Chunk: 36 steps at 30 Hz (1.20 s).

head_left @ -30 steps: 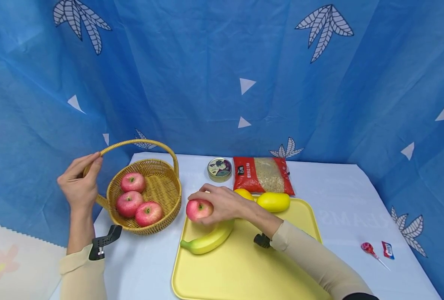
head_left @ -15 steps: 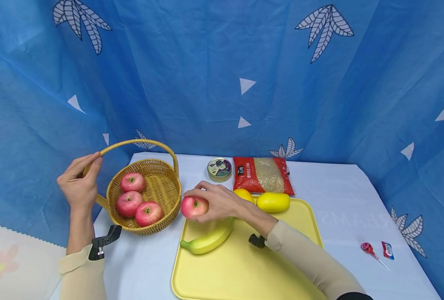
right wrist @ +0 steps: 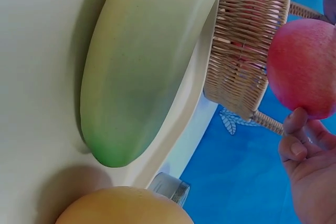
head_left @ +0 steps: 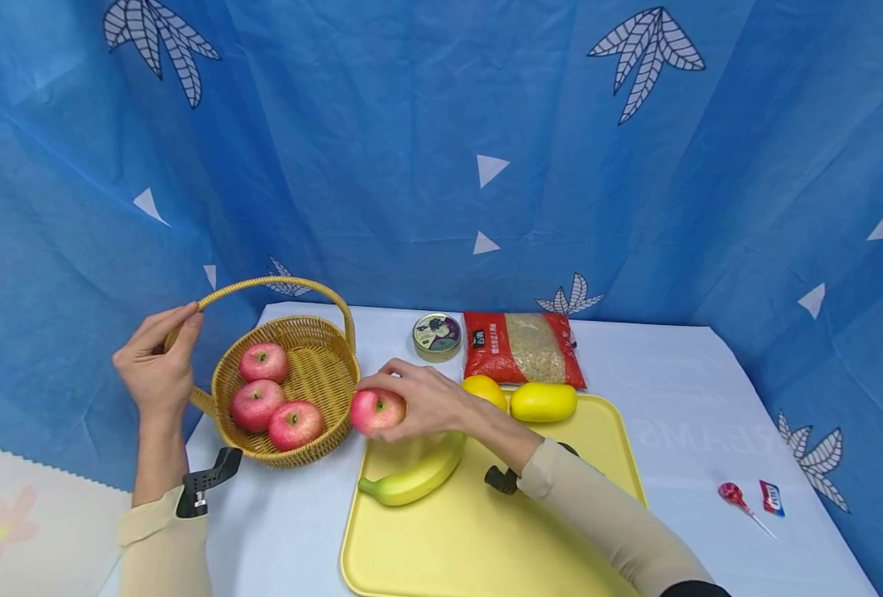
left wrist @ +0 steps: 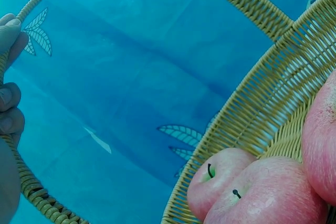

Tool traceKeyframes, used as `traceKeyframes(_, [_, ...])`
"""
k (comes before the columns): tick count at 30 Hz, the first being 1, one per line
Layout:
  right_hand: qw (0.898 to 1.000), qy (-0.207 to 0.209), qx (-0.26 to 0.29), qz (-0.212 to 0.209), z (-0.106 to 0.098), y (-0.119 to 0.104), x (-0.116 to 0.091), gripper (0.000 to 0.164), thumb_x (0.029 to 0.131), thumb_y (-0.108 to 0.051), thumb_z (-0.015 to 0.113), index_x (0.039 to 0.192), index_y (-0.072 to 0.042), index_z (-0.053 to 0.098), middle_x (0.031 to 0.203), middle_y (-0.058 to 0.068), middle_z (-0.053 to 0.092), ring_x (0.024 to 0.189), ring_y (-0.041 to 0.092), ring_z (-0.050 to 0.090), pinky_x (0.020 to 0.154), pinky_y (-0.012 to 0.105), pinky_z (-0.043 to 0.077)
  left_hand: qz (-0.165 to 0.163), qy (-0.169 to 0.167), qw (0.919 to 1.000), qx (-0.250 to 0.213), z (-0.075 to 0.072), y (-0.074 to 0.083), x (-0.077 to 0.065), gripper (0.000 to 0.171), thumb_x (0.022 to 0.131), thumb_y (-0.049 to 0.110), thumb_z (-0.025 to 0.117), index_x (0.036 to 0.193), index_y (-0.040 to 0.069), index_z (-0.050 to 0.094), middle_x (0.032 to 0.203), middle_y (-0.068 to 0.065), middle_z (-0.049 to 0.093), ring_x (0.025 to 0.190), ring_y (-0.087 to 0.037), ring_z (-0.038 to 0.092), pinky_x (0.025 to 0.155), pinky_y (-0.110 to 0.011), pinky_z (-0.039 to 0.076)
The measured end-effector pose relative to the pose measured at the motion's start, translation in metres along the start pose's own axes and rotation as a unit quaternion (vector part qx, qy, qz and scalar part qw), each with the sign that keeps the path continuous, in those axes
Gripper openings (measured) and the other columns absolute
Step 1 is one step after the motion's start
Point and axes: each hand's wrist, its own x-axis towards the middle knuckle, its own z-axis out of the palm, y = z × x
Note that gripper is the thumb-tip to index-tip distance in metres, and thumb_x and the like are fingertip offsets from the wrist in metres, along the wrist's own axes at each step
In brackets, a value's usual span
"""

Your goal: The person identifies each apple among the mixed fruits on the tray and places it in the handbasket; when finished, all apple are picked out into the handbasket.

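Note:
My left hand (head_left: 159, 356) grips the arched handle (head_left: 292, 284) of a wicker basket (head_left: 344, 390) on its left side; curled fingers (left wrist: 10, 106) show round it in the left wrist view. Inside the basket lie three apples, one a red-pink apple (head_left: 296, 425). Another apple (head_left: 377, 411) is held in my right hand (head_left: 429, 404), just off the basket's right rim and above the tray's upper left corner. In the right wrist view, fingertips (right wrist: 296, 121) press against this apple (right wrist: 304, 66). Below that hand, a banana (head_left: 414, 477) lies on the yellow tray (head_left: 486, 539).
At the tray's far edge sit an orange round fruit (head_left: 485, 390) and a yellow mango-like fruit (head_left: 544, 402). Behind them are a red bag of grain-like food (head_left: 526, 350) and a round tin (head_left: 437, 336). A lollipop (head_left: 734, 495) and a small packet (head_left: 771, 498) lie at the right.
My right hand has carried the apple leftward, away from over the tray to beside the basket's rim. The left hand and the basket have stayed in place.

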Motion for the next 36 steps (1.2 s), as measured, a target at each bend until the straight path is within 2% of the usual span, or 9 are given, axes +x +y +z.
traceKeyframes(10, [1.0, -0.004, -0.001, 0.002, 0.005, -0.001, 0.007, 0.064, 0.078, -0.056, 0.076, 0.137, -0.04, 0.057, 0.122, -0.008, 0.057, 0.096, 0.005, 0.058, 0.078, 0.02, 0.05, -0.004, 0.0, 0.9999, -0.014, -0.003, -0.01, 0.0, 0.016, 0.084, -0.016, 0.071, 0.1, -0.017, 0.072, 0.096, -0.019, 0.075, 0.084, -0.01, 0.071, 0.075, -0.015, 0.055])
traceKeyframes(19, [1.0, 0.005, 0.009, 0.003, 0.006, -0.004, 0.018, 0.064, 0.078, -0.059, 0.075, 0.137, -0.041, 0.056, 0.12, -0.011, 0.054, 0.092, 0.004, 0.057, 0.077, 0.018, 0.05, -0.004, -0.003, 1.0, -0.001, -0.005, -0.011, 0.0, 0.016, 0.085, -0.013, 0.072, 0.101, -0.014, 0.073, 0.096, -0.018, 0.076, 0.082, -0.008, 0.07, 0.074, -0.015, 0.054])
traceKeyframes(23, [1.0, 0.009, 0.009, 0.005, 0.007, -0.005, 0.024, 0.065, 0.077, -0.06, 0.075, 0.136, -0.042, 0.055, 0.121, -0.012, 0.053, 0.092, 0.003, 0.057, 0.077, 0.018, 0.05, -0.005, -0.002, 0.9999, -0.014, -0.005, -0.013, 0.0, 0.016, 0.084, -0.014, 0.072, 0.1, -0.016, 0.073, 0.096, -0.018, 0.076, 0.082, -0.009, 0.07, 0.073, -0.015, 0.053])
traceKeyframes(27, [1.0, 0.011, 0.007, 0.002, 0.008, -0.006, 0.028, 0.064, 0.077, -0.06, 0.075, 0.136, -0.042, 0.055, 0.12, -0.012, 0.053, 0.092, 0.003, 0.057, 0.077, 0.017, 0.049, -0.004, 0.0, 0.9997, -0.026, -0.004, -0.011, 0.0, 0.016, 0.084, -0.015, 0.071, 0.1, -0.017, 0.072, 0.095, -0.018, 0.076, 0.081, -0.01, 0.07, 0.072, -0.015, 0.053])
traceKeyframes(36, [1.0, 0.012, 0.013, -0.001, 0.011, -0.006, 0.033, 0.064, 0.077, -0.057, 0.075, 0.136, -0.041, 0.055, 0.117, -0.011, 0.053, 0.088, 0.003, 0.056, 0.074, 0.017, 0.049, 0.001, -0.001, 1.0, -0.009, -0.001, -0.006, 0.001, 0.015, 0.085, -0.014, 0.072, 0.1, -0.016, 0.073, 0.096, -0.02, 0.075, 0.083, -0.009, 0.07, 0.074, -0.015, 0.054])
